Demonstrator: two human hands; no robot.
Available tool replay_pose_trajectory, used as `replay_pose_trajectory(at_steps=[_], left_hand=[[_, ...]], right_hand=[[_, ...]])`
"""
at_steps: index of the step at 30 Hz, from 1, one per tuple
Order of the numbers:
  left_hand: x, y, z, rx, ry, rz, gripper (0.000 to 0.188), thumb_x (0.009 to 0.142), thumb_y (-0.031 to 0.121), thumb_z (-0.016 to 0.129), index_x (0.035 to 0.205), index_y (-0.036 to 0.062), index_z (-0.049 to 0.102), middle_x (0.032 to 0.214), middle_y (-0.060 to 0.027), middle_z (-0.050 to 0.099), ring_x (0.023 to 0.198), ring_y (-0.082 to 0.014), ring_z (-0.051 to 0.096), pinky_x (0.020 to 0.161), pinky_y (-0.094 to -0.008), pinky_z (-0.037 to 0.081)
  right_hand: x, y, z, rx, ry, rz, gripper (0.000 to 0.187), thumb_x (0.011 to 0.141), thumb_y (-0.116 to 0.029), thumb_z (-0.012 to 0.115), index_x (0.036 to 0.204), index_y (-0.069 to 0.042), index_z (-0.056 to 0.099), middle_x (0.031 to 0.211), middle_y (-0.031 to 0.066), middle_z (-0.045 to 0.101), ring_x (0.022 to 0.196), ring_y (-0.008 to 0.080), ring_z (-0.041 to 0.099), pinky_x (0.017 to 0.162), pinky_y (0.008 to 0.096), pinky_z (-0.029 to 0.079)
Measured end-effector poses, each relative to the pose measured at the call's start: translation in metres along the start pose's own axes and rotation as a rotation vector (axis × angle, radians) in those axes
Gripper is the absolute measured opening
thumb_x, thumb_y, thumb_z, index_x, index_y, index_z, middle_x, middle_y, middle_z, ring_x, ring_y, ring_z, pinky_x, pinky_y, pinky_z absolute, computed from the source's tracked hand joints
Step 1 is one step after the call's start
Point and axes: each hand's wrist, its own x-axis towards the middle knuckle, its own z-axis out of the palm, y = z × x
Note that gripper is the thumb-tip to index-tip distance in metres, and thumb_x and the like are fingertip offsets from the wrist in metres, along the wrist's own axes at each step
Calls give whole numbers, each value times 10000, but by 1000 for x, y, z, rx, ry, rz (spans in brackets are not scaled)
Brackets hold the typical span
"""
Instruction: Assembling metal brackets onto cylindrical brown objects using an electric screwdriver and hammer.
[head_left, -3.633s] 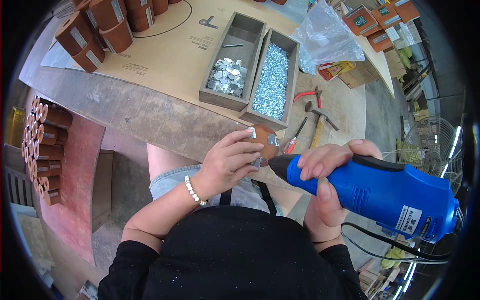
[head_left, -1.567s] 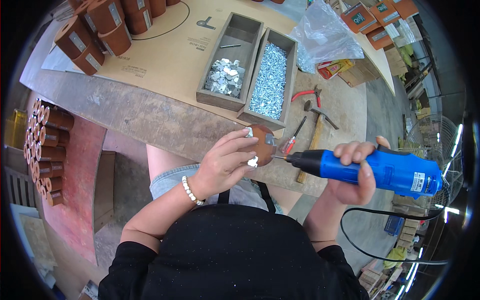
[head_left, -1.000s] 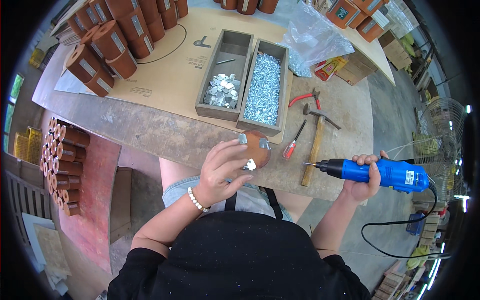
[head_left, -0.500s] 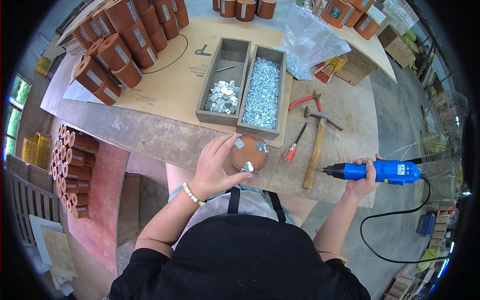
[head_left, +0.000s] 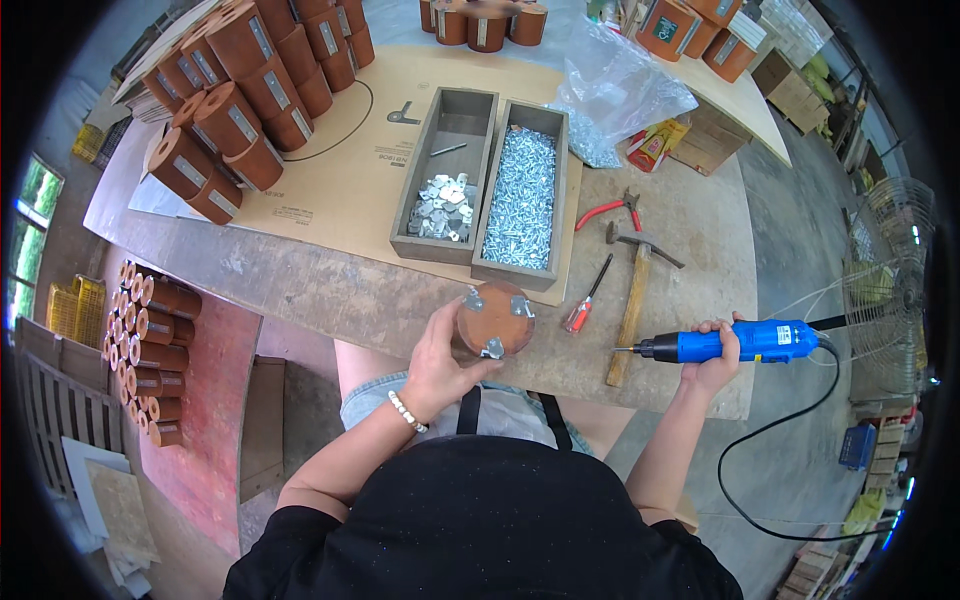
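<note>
Near the bench's front edge stands a round reddish-brown wooden piece (head_left: pixel 497 320) with three small metal plates around the rim of its top. My left hand (head_left: pixel 440 355) curls around its left side, thumb at the lower left, and steadies it. My right hand (head_left: pixel 712 360) grips a blue electric screwdriver (head_left: pixel 765 342) held level, its black nose and thin bit pointing left over the hammer's handle end. The bit is apart from the wooden piece. Behind the piece lie a grey wooden tray of small metal plates (head_left: pixel 442 212) and another full of screws (head_left: pixel 519 195).
Right of the piece lie a red-handled screwdriver (head_left: pixel 582 308), a wooden-handled hammer (head_left: pixel 632 300) and red pliers (head_left: pixel 615 206). Brown wooden cylinders (head_left: pixel 235 115) are stacked back left. A plastic bag (head_left: pixel 610 85) sits behind. The black cord (head_left: pixel 722 470) loops at right, near a fan (head_left: pixel 890 270).
My left hand has slid down along the piece's left side, uncovering the metal plates. My right hand has brought the electric screwdriver slightly left.
</note>
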Motion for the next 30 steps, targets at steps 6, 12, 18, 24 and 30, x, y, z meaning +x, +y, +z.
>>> replay_pose_trajectory(at_steps=[6,12,18,24,30], left_hand=[[5,14,-22,-155,-77,-119,847,533,166,850,1215,4,375,1090,-115,540,1029,-196,538,868,-340,457],[97,49,-96,-90,163,223,859,529,139,842,1224,-22,364,1137,-122,529,1029,-196,540,878,-332,450],[259,40,-125,128,268,-54,775,538,299,813,1160,7,456,1076,-141,589,908,-252,604,792,-308,480],[387,-66,-93,212,330,-70,770,554,297,801,1165,14,428,1061,-170,590,989,-301,570,860,-367,445],[464,-115,-64,256,342,-210,658,557,264,800,1050,7,448,1026,-195,587,974,-339,565,848,-392,447]], right_hand=[[34,28,-36,222,72,202,311,718,-136,577,993,-21,490,703,54,518,611,176,522,589,330,458],[48,56,-77,379,106,322,320,720,-162,596,955,27,486,708,46,511,612,170,505,599,301,458],[46,69,-72,367,128,304,298,726,-185,589,961,-18,510,693,30,491,592,147,491,574,292,451],[42,68,-65,335,130,297,334,736,-209,593,1008,-42,494,688,19,480,590,134,487,548,292,457],[42,73,-69,325,142,310,352,748,-230,575,1035,-50,481,697,26,481,593,135,491,532,295,472]])
